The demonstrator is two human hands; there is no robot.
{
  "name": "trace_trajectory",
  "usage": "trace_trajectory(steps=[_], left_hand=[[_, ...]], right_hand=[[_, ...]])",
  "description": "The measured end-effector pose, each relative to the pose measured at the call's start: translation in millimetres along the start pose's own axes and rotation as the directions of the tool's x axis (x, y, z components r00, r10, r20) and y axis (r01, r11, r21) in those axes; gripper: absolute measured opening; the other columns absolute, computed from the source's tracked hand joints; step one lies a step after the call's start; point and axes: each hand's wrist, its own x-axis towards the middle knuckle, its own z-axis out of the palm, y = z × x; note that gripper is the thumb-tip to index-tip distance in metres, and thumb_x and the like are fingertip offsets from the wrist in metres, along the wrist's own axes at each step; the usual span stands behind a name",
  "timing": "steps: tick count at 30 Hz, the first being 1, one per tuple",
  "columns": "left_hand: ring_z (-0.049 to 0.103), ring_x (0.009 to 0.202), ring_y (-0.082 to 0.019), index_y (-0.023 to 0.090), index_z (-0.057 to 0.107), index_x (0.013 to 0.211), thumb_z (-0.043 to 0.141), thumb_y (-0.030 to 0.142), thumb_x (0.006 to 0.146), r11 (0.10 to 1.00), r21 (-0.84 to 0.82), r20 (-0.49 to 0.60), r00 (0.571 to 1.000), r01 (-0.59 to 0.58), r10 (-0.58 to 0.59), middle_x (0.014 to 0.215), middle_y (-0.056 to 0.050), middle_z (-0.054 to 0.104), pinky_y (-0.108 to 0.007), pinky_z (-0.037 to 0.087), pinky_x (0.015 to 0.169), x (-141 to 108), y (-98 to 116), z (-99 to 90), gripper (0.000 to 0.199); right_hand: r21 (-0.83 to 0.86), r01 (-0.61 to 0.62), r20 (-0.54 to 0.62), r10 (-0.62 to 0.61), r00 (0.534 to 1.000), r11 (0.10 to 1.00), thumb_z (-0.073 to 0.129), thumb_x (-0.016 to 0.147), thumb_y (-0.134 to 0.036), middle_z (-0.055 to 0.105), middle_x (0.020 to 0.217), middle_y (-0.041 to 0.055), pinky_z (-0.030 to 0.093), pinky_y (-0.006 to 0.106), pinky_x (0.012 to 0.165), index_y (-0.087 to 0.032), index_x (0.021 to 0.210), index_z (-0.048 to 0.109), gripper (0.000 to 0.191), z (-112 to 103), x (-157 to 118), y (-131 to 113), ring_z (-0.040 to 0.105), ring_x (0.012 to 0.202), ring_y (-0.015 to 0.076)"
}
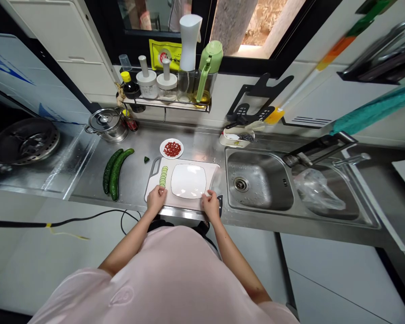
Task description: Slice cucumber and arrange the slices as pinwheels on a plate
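Head view looks down on a steel tabletop [87, 180] along a wall with a window [256, 22]. Near its front edge lies a pale cutting board [187, 204], and on it are a row of green slices [164, 176] and, to the right, a white plate [188, 181]. The left hand [161, 191] is nearly closed, fingertips together at the near end of the row; I cannot tell if it grips a slice. The right hand [208, 196], with fingers bent, is at the plate's near right corner; whether it grips the rim is not clear. Just beyond the board stands a small dish [162, 151] of red pieces [172, 149]. Two whole cucumbers [118, 174] lie at the left, and a metal pot [108, 129] stands behind them. A steel sink [273, 193] is at the right; a shelf [182, 104] below the window carries bottles and jars.
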Motion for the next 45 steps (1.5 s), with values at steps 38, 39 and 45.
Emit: trace_trajectory(steps=[38,39,45], left_hand=[[0.057,0.069,-0.011,0.015,0.062,0.084,0.067,0.035,0.067,0.753,-0.658,0.092,0.995,0.030,0.040,0.078,-0.003,0.064,-0.024,0.046,0.070,33,34,-18.8,0.026],[0.058,0.070,-0.011,0.015,0.062,0.084,0.068,0.035,0.067,0.724,-0.689,0.110,0.992,0.028,0.067,0.079,-0.003,0.064,-0.024,0.046,0.070,34,44,-23.9,0.027],[0.058,0.070,-0.011,0.016,0.064,0.083,0.072,0.033,0.066,0.659,-0.752,0.179,0.963,0.002,0.201,0.081,-0.003,0.064,-0.024,0.047,0.067,31,95,-50.8,0.026]], right_hand=[[0.040,0.196,0.059,-0.198,0.978,0.980,0.046,0.083,-0.044,0.047,0.057,-0.0040,0.039,0.025,0.057,-0.018,0.096,0.060,0.032,-13,-7,-55,0.048,0.056,0.0138],[0.054,0.225,0.068,-0.228,0.971,0.973,0.046,0.083,-0.043,0.047,0.058,-0.0039,0.038,0.024,0.056,-0.018,0.094,0.060,0.030,-12,-7,-64,0.048,0.056,0.0132],[0.157,0.420,0.096,-0.437,0.894,0.894,0.050,0.085,-0.038,0.056,0.076,0.0011,0.040,0.023,0.056,-0.019,0.098,0.060,0.026,-17,-1,-122,0.052,0.067,0.0131]])
